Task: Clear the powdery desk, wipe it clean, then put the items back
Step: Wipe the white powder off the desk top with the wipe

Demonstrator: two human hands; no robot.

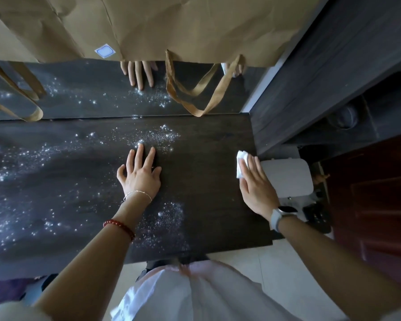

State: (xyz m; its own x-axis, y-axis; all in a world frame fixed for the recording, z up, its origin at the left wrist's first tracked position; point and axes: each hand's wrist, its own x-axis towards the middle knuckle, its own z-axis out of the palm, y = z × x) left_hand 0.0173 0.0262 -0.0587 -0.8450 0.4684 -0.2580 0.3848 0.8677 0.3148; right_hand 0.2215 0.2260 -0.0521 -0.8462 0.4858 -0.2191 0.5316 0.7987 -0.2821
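Desk [206, 181] is dark and bare of items, with white powder [153, 136] in patches across its left and middle and one patch near the front edge. The tissue [241, 162] sits right at the desk's right edge, so a push that way could sweep powder onto the floor. The left hand [140, 173] lies flat and open, holding nothing, its fingertips touching the powder; it could smear it or carry it to wiped spots. The right hand [255, 181] presses the tissue down with flat fingers. I think the tissue is dry, but the view is too dim to tell.
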